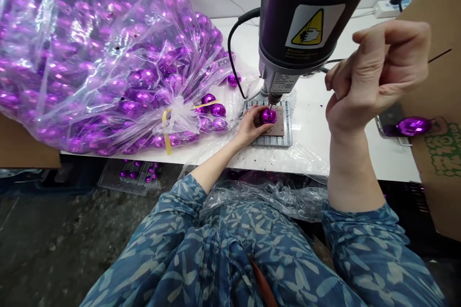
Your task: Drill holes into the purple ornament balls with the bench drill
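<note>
A shiny purple faceted ball [269, 115] rests on a brown board [279, 129] over the slotted metal base [286, 139] of a bench drill press [302, 19]. Thumb and fingers of my left hand [249, 125] curl around the ball from the left, gripping it. The drill bit [271, 106] comes down at the top of the ball; whether it has gone in is too small to tell. Raised to the right of the machine, my right hand [370, 72] is closed around the drill press lever [324, 70], most of which is hidden in the fist.
A huge clear bag [108, 57] of purple balls fills the left of the white table [309, 129]. Loose balls [218, 109] lie by its knot. At right are a phone [391, 124], a purple ball [414, 126] and a cardboard box [439, 81]. Plastic film [295, 156] drapes the front edge.
</note>
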{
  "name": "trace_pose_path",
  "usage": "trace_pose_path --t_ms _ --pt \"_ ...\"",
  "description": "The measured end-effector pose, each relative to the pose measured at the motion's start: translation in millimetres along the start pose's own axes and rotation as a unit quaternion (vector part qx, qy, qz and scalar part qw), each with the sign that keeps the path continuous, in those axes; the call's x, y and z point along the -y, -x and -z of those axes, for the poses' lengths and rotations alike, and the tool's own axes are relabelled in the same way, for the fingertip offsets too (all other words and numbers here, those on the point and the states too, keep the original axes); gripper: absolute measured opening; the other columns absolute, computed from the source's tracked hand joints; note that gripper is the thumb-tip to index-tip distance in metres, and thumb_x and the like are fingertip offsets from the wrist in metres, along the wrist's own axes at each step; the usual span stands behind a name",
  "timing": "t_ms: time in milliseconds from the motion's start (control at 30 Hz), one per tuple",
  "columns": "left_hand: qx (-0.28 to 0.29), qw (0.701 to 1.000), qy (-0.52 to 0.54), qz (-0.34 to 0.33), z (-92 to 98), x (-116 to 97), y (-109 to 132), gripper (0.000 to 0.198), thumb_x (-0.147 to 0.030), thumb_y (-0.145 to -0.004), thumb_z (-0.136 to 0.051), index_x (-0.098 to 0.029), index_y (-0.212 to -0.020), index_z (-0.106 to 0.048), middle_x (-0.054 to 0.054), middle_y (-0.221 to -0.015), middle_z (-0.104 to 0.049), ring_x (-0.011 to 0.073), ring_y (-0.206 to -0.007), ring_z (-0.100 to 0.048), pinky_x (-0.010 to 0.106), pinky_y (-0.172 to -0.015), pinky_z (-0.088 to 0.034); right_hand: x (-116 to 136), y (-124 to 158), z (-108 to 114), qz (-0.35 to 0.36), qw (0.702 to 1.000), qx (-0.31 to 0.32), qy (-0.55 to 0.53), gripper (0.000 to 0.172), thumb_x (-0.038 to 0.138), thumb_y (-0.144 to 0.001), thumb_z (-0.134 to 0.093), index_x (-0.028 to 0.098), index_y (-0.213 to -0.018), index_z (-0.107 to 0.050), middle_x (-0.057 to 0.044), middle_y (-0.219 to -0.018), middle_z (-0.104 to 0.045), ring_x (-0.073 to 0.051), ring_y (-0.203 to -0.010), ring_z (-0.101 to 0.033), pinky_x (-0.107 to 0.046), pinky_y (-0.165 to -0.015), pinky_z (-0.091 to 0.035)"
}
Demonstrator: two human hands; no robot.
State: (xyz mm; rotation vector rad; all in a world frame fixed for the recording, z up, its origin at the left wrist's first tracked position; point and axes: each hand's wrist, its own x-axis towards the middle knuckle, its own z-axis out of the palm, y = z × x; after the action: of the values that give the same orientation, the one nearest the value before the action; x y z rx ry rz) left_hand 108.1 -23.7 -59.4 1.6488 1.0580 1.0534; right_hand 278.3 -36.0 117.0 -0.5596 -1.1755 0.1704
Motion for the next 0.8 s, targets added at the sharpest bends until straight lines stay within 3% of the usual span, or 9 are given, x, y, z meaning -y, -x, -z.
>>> trace_pose_path --t_ms 233,433,667,800 --pt "0.002 1.000 0.006 0.005 0.6 2.0 -1.4 0.054 -0.032 -0.076 -0.095 -0.029 -0.125 -0.071 0.008 -0.139 -0.072 0.0357 -0.154 -0.049 0.059 -0.137 -0.023 1.5 8.5 2.0 0.020 1.000 0.004 0.007 0.026 0.044 -0.099 -0.069 0.020 -0.089 -0.065 0.007 -0.062 -0.044 0.002 -0.041 -0.038 -0.017 -0.043 -0.034" --pt "0.011 1.000 -0.004 -0.009 1.3 5.3 -1.5 0.056 -0.037 -0.078 -0.094 -0.030 -0.127 -0.069 0.008 -0.137 -0.072 0.0359 -0.157 -0.046 0.058 -0.137 -0.023 -7.5 17.9 4.6 0.043 0.999 -0.002 -0.017 0.021 0.043 -0.098 -0.069 0.024 -0.091 -0.068 0.007 -0.052 -0.024 -0.003 -0.039 -0.033 -0.023 -0.044 -0.032" --pt "0.012 1.000 0.000 0.001 2.6 0.8 -0.6 0.054 -0.035 -0.077 -0.094 -0.029 -0.126 -0.070 0.008 -0.138 -0.072 0.0358 -0.156 -0.047 0.056 -0.136 -0.025 -31.7 27.1 12.2 0.084 0.996 -0.021 0.004 0.027 0.053 -0.095 -0.070 0.026 -0.090 -0.066 0.006 -0.049 -0.032 -0.009 -0.035 -0.031 -0.030 -0.042 -0.031" --pt "0.008 1.000 0.015 0.002 2.4 -0.2 -0.1 0.055 -0.032 -0.076 -0.095 -0.030 -0.125 -0.071 0.007 -0.135 -0.072 0.0356 -0.157 -0.046 0.056 -0.136 -0.025 -41.8 33.7 19.7 0.082 0.996 -0.015 0.013 0.037 0.062 -0.096 -0.063 0.026 -0.087 -0.065 0.007 -0.043 -0.024 -0.009 -0.033 -0.025 -0.030 -0.041 -0.027"
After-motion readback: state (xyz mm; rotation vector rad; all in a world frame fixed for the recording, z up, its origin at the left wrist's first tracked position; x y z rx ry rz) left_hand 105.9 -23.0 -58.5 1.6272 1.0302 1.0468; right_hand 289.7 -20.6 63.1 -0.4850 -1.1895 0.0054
